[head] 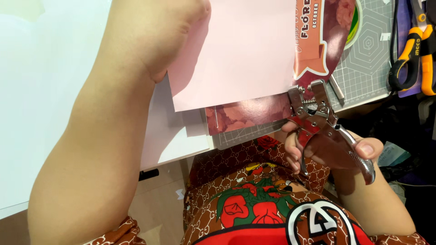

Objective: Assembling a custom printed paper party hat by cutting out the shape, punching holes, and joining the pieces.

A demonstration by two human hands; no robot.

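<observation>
My right hand grips a silver metal hole punch by its handles, its jaws set at the lower right corner of a stack of paper. The stack has a plain pink sheet on top and a printed maroon floral sheet under it. My left hand presses down on the pink sheet near its left edge, the forearm running down the left of the view. The fingers of the left hand are hidden behind the wrist.
A grey cutting mat lies under the papers on a white table. Orange-and-black handled pliers rest at the far right. White sheets lie beneath the stack. My patterned brown and red clothing fills the bottom.
</observation>
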